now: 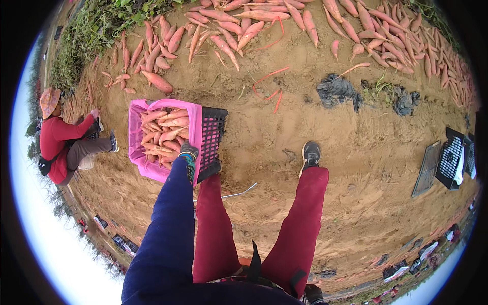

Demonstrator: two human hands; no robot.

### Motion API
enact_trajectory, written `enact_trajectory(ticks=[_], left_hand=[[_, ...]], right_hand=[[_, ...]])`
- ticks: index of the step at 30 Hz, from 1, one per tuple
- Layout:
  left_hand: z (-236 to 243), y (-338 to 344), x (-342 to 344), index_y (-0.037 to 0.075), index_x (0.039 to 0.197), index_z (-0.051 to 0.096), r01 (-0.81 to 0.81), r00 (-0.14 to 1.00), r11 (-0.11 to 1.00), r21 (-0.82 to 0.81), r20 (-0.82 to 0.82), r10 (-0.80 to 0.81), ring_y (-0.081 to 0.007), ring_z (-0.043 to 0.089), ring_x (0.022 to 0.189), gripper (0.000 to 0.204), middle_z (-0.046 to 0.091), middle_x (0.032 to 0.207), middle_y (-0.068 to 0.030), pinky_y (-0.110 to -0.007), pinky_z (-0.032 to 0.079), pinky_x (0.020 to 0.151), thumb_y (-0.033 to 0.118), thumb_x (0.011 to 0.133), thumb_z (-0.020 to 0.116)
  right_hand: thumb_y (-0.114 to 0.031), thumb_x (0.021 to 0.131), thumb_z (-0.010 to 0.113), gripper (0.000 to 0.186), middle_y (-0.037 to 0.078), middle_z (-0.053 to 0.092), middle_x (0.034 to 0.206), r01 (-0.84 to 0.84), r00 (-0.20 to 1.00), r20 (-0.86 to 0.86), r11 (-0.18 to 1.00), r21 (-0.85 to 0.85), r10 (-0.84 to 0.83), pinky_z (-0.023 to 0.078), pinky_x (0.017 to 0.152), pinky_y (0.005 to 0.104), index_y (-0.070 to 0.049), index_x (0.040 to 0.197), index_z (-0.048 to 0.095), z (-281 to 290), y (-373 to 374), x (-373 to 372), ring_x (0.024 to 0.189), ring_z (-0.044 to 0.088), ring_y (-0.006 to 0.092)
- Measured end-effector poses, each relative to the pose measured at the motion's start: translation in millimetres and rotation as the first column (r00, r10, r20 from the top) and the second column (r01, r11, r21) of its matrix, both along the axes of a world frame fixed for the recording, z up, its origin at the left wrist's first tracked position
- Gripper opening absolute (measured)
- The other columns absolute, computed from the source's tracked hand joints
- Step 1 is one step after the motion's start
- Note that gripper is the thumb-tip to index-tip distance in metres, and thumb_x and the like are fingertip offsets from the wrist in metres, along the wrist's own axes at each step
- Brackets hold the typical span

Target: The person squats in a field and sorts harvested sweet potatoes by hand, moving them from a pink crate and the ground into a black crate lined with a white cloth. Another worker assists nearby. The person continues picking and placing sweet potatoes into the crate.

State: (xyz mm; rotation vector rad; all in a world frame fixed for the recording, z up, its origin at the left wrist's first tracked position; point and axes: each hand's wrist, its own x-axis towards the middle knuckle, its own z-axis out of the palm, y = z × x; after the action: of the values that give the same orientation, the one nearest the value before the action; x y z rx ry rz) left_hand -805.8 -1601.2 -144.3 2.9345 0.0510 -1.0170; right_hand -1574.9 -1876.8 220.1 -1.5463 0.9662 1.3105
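Observation:
A black plastic crate with a pink liner folded over its rim stands left of my feet. Orange-pink sweet potatoes fill it. My left hand, in a grey glove with a patterned cuff, is closed at the crate's near right rim, against the sweet potatoes. The fingertips are partly hidden. Down at the lower edge, beside my right thigh, my right hand shows in a dark glove, apart from the crate; its fingers cannot be made out.
Heaps of sweet potatoes lie across the soil ahead. Red strips and black plastic film lie on the ground. A person in red squats at the left. Black crates stand at the right, and green vines lie far left.

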Motion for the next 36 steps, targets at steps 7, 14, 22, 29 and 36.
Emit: enact_trajectory(ticks=[7,14,22,29,36], left_hand=[[31,-60,-144,0.004,0.126,0.052,-0.182,0.969,0.96,0.214,-0.128,0.212,-0.0404,0.058,0.106,0.058,0.06,0.113,-0.0262,-0.044,0.046,0.093,0.012,0.069,0.06],[-11,-86,-218,0.002,0.127,0.051,-0.275,0.956,0.955,0.11,-0.074,0.284,-0.0411,0.057,0.108,0.055,0.059,0.115,-0.0278,-0.041,0.045,0.092,0.013,0.073,0.058],[12,-76,-192,0.001,0.135,0.042,-0.223,0.964,0.974,0.033,-0.14,0.225,-0.0401,0.047,0.122,0.068,0.051,0.127,-0.028,-0.036,0.038,0.103,0.009,0.069,0.054],[36,-41,-248,0.004,0.136,0.043,-0.105,0.98,0.982,0.158,-0.149,0.129,-0.0421,0.048,0.12,0.067,0.051,0.126,-0.0284,-0.036,0.039,0.101,0.006,0.069,0.05],[-3,-97,-356,0.004,0.135,0.042,-0.172,0.975,0.985,-0.029,-0.146,0.167,-0.0424,0.058,0.102,0.069,0.06,0.113,-0.0264,-0.043,0.047,0.088,0.01,0.068,0.057]], right_hand=[[-0.048,0.083,0.056,0.042,0.02,0.068,0.094,-0.105,0.907,-0.399,0.99,0.09,0.133,0.051,0.081,0.0454,-0.012,0.104,0.066,5,-223,19,0.095,0.064,0.0368],[-0.045,0.076,0.064,0.043,0.016,0.069,0.085,-0.48,0.794,-0.317,0.855,0.199,0.519,0.052,0.074,0.0473,-0.013,0.106,0.066,-51,-290,-14,0.082,0.066,0.0361],[-0.036,0.079,0.064,0.033,0.018,0.068,0.09,-0.151,0.978,-0.169,0.978,-0.145,0.126,0.051,0.079,0.042,-0.011,0.099,0.069,4,-300,-32,0.09,0.065,0.0338],[-0.036,0.081,0.06,0.032,0.018,0.067,0.097,-0.32,0.915,-0.284,0.944,-0.075,0.288,0.051,0.078,0.0453,-0.013,0.102,0.068,30,-307,-33,0.091,0.063,0.0369],[-0.035,0.084,0.057,0.041,0.02,0.066,0.101,-0.25,0.94,-0.259,0.965,-0.084,0.221,0.049,0.085,0.0428,-0.003,0.109,0.063,2,-358,-13,0.099,0.062,0.0361]])
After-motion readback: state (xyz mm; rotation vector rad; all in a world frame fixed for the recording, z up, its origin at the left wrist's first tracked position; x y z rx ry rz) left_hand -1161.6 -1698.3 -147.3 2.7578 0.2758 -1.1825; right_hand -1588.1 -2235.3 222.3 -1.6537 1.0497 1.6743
